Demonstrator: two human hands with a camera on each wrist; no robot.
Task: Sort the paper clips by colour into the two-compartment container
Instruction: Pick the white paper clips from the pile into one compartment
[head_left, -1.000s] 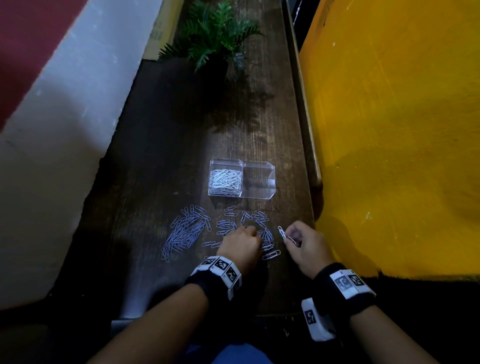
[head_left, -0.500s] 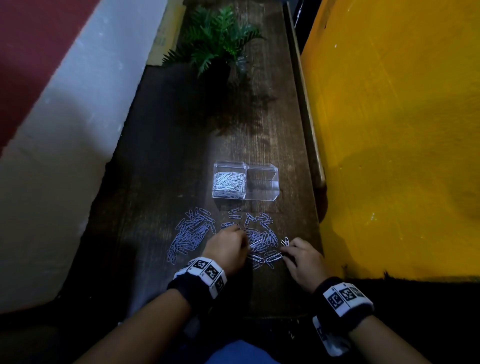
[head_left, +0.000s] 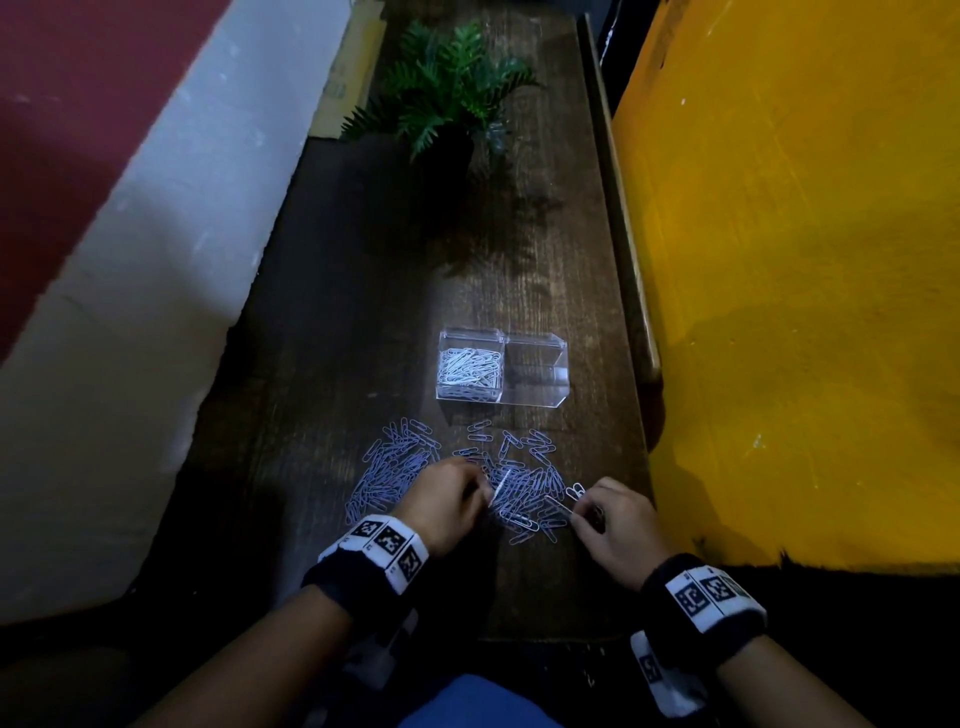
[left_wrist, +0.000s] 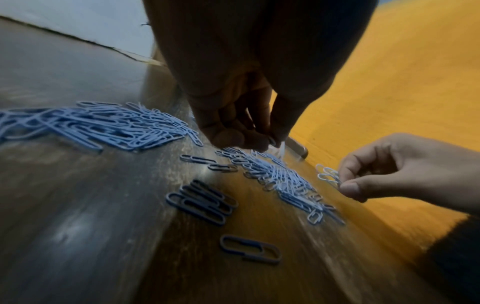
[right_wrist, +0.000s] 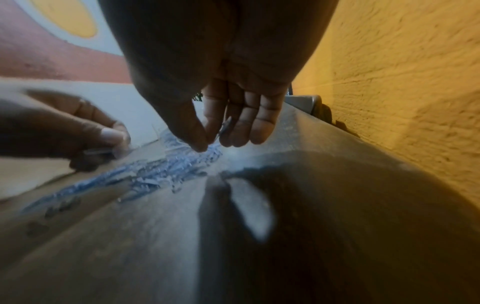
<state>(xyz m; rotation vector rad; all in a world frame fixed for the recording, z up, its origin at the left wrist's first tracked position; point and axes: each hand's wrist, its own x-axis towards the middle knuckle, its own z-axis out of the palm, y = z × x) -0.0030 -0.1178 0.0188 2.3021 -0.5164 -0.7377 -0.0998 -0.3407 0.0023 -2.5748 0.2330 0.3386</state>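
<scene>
Dark wooden table (head_left: 363, 291): right hand (head_left: 618, 525) pinches white clips (head_left: 575, 491); left hand (head_left: 447, 499) pinches 1. Carry white ones to 12 o'clock container (head_left: 535, 397), excluding blue.

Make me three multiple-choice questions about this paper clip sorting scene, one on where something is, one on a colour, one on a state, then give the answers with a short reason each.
1. Which compartment of the clear container holds clips?
A. The left one
B. The right one
C. Both

2. What colour is the clip pile lying left of the left hand?
A. Red
B. Blue
C. Green

3. What is the right hand doing?
A. Resting flat on the table
B. Lifting the container
C. Pinching white clips

Answers:
1. A, the head view shows white clips in the left compartment and nothing visible in the right.
2. B, the left wrist view shows that pile plainly blue.
3. C, the left wrist view shows its thumb and fingers holding pale clips.
</scene>
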